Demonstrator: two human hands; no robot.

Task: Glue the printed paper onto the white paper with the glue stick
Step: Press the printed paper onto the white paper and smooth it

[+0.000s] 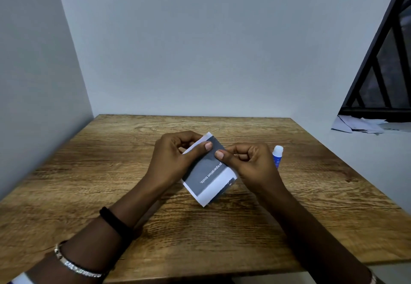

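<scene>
Above the wooden table (93, 194), the printed paper (208, 172) is pinched by the closed left hand (171, 157) and closed right hand (249, 163); the glue stick (277, 153) is stood beside them.

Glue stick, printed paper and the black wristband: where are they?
glue stick (277, 153), head view, on its white cap.
printed paper (205, 173), head view, on its dark printed area.
black wristband (115, 222), head view, on its top.

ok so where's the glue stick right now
In the head view the glue stick stands upright on the wooden table, on the right side, just behind the right hand and partly hidden by it.
</scene>
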